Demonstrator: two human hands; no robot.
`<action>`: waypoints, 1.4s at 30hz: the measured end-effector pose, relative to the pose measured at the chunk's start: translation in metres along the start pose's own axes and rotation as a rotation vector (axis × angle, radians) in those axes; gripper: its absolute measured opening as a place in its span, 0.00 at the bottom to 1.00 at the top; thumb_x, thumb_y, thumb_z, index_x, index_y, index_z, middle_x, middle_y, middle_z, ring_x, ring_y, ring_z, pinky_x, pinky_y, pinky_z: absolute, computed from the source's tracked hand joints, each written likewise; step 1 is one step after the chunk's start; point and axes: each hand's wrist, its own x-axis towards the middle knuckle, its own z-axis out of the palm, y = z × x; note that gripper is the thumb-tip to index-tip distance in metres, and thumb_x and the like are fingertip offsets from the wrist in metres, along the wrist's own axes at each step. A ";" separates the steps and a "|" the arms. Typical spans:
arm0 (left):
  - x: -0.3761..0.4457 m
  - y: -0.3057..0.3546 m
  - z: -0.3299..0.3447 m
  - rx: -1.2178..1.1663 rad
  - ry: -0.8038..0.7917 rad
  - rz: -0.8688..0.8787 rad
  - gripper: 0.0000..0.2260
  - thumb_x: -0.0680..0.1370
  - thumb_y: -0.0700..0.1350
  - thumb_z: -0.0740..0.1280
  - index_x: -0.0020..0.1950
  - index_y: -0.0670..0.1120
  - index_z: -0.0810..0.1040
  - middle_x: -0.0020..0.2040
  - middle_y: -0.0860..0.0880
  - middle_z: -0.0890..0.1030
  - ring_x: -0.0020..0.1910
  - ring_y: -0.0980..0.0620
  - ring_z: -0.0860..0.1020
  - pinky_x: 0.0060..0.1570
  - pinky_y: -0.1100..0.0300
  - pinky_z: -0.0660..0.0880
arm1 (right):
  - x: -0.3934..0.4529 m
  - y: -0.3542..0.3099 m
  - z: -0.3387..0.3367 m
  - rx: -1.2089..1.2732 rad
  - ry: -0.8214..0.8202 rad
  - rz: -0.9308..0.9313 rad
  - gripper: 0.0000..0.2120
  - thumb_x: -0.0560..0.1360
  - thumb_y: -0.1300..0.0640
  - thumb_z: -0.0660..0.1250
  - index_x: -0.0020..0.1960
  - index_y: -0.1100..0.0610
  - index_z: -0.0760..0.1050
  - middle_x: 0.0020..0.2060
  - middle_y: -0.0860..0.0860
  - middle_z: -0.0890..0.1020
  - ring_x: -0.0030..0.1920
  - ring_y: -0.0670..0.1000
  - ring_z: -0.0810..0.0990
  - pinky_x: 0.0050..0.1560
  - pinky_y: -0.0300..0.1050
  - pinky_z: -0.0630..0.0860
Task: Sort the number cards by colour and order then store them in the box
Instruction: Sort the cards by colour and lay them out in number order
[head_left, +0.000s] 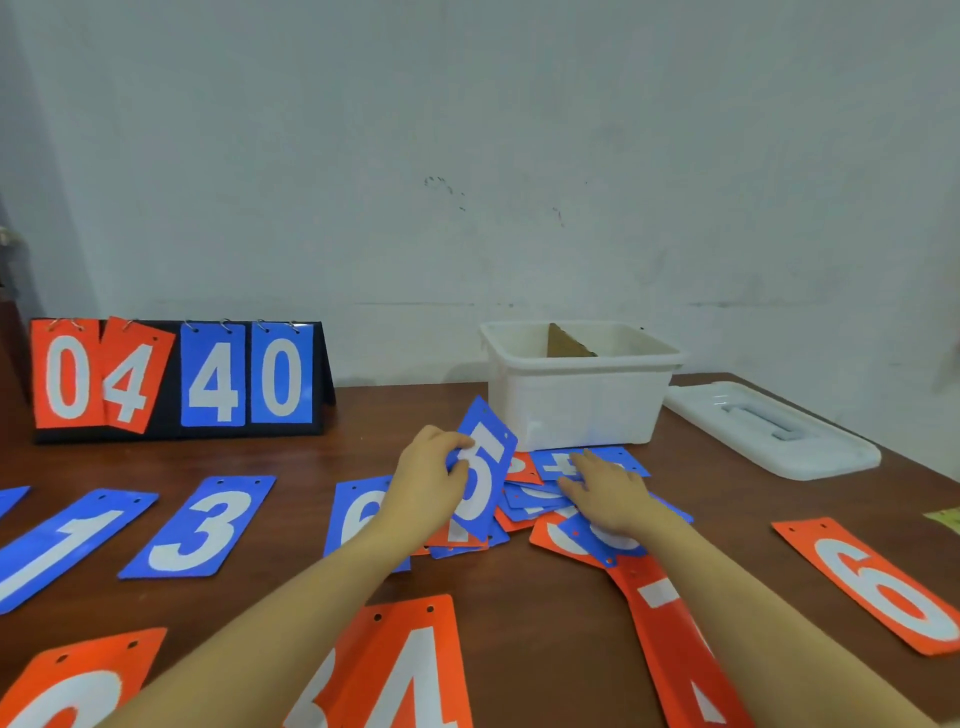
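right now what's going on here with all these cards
A person is sorting number cards on a brown table. The left hand holds up a blue 5 card, while the right hand rests on the mixed pile of blue and orange cards. Blue 1 and 3 already lie in a row. The white box is open, its lid beside it.

A black scoreboard (176, 379) is stood far left of the grip — 0 4 4 0 shown — on the brown table (545, 597), against a white wall (467, 156).
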 end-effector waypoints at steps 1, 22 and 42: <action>0.000 -0.001 -0.001 -0.014 0.004 -0.022 0.14 0.78 0.38 0.61 0.64 0.44 0.74 0.51 0.51 0.70 0.43 0.56 0.71 0.38 0.78 0.68 | 0.003 -0.004 0.003 -0.035 -0.018 -0.010 0.27 0.80 0.42 0.49 0.74 0.55 0.57 0.75 0.54 0.60 0.73 0.57 0.61 0.71 0.55 0.57; -0.015 -0.025 -0.013 -0.013 -0.058 -0.093 0.18 0.78 0.43 0.63 0.68 0.44 0.70 0.54 0.52 0.71 0.53 0.56 0.72 0.46 0.66 0.72 | -0.033 -0.040 0.001 0.085 0.131 0.359 0.42 0.66 0.32 0.68 0.66 0.62 0.64 0.65 0.59 0.66 0.68 0.59 0.63 0.67 0.50 0.60; -0.014 -0.012 0.009 0.261 -0.133 -0.097 0.19 0.79 0.49 0.61 0.69 0.48 0.69 0.66 0.51 0.71 0.63 0.51 0.70 0.65 0.55 0.58 | -0.028 -0.038 0.007 0.285 0.287 0.121 0.21 0.70 0.50 0.71 0.58 0.52 0.67 0.55 0.50 0.73 0.60 0.54 0.71 0.62 0.49 0.60</action>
